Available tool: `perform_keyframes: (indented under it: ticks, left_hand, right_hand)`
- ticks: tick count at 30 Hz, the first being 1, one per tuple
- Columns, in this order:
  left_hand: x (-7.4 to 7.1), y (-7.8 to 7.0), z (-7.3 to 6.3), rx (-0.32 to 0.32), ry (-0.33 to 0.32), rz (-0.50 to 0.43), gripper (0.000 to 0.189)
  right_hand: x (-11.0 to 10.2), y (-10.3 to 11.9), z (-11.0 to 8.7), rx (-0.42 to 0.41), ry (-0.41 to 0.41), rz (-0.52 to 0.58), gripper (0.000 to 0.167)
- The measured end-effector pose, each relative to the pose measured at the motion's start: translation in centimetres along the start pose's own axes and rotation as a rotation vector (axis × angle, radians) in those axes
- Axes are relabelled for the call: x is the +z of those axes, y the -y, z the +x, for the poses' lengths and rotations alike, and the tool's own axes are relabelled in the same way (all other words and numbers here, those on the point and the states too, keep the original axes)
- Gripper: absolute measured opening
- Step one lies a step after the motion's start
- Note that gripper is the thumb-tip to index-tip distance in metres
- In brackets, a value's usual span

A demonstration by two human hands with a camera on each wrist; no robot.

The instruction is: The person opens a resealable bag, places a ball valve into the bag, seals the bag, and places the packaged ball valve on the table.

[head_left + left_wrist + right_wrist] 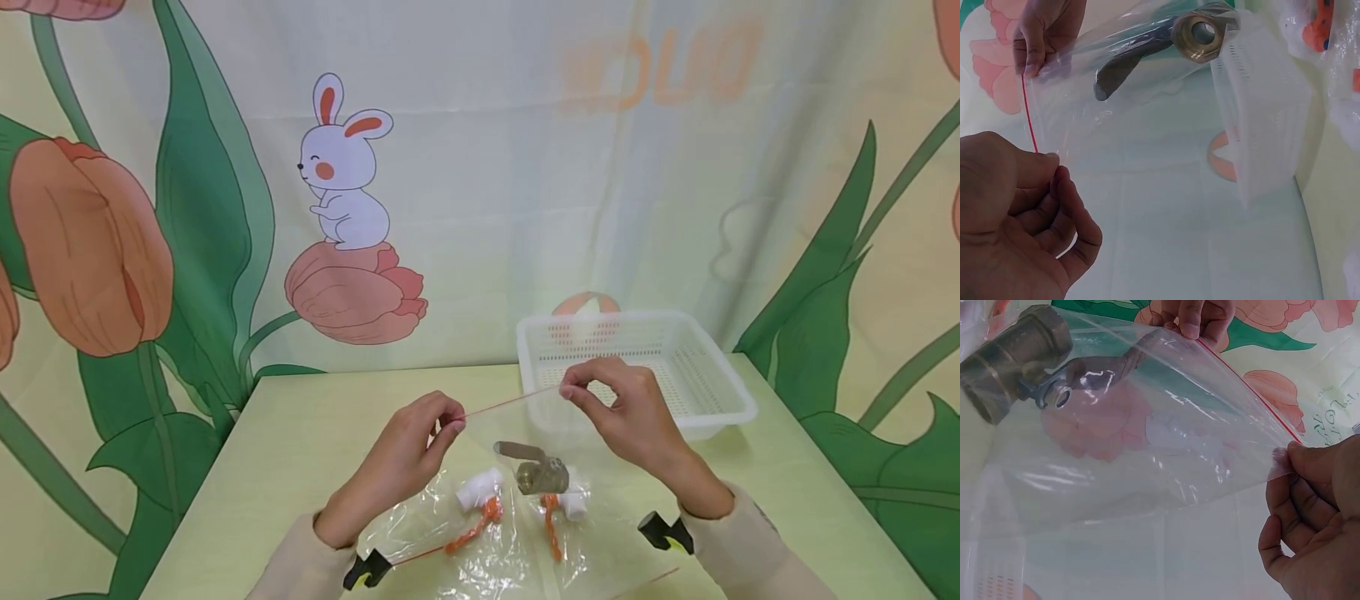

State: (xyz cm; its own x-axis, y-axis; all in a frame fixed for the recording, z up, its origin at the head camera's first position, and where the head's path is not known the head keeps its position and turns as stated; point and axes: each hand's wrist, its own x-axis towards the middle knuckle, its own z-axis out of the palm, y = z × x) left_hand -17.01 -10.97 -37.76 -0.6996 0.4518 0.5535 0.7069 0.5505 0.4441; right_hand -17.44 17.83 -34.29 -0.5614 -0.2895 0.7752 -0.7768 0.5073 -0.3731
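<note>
A clear zip bag (1166, 456) with a red strip along its top hangs between the two hands. Its top edge is stretched straight. The left hand (408, 446) pinches one corner between thumb and finger, and the right hand (637, 417) pinches the opposite corner. Inside the bag lies a brass ball valve (543, 477) with a grey lever handle (1125, 65); the right wrist view shows its threaded body and the nut on the lever. Whether the red zip is fully pressed together cannot be told.
On the table (277, 467) below lie clear bags (412, 525), with white fittings (480, 489) and orange twisted pieces (480, 527) in them. A white perforated basket (720, 417) stands at the back right. Behind it hangs a printed curtain (480, 208).
</note>
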Motion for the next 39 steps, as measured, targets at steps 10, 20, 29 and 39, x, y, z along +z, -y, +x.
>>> perform_keyframes:
  ticks: [10, 20, 29, 39]
  left_hand:
    - [-0.5, -0.7, 0.5, -0.015, -0.178, -0.066, 0.005]
    - [-0.7, -1.8, 1.4, 0.031, -0.263, -0.076, 0.008]
    - [-0.3, -2.5, 1.6, 0.068, -0.274, -0.048, 0.009]
    - [1.4, -3.4, 1.8, 0.092, -0.248, -0.016, 0.011]
  right_hand:
    - [-0.3, -0.1, -0.2, 0.056, 0.009, 0.019, 0.017]
    - [-0.6, -0.8, -0.9, 0.174, 0.213, 0.007, 0.006]
    - [-0.2, 0.2, -0.6, 0.116, 0.194, 0.002, 0.033]
    - [2.3, 2.9, 1.2, -0.056, 0.266, -0.027, 0.018]
